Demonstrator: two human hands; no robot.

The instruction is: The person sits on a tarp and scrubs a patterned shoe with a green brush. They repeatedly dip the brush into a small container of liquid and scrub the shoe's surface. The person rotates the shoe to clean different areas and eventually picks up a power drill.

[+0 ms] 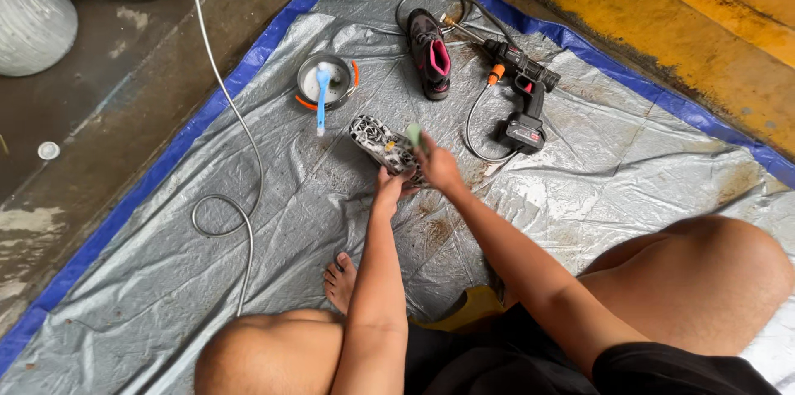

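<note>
Wet grey tarp (248, 221) on concrete floor, mid-tarp: my left hand (387, 190) grip clamped under sneaker (377, 142), sole up; right hand (439, 165) grip closed on green brush (413, 133). I judge risks: slick sneaker twisting free; elbow snagging hose (476, 126) to sprayer (522, 89); soap bowl (325, 82) tipping.

A crinkled silver tarpaulin with a blue edge (207, 221) covers the wet, dark concrete floor (91, 105); a worn yellow painted kerb (662, 6) runs along the far right.

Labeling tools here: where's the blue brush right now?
Head view, upper centre-left: the blue brush rests head-down in the small round bowl on the grey tarp, left of the black-and-pink shoe.
</note>
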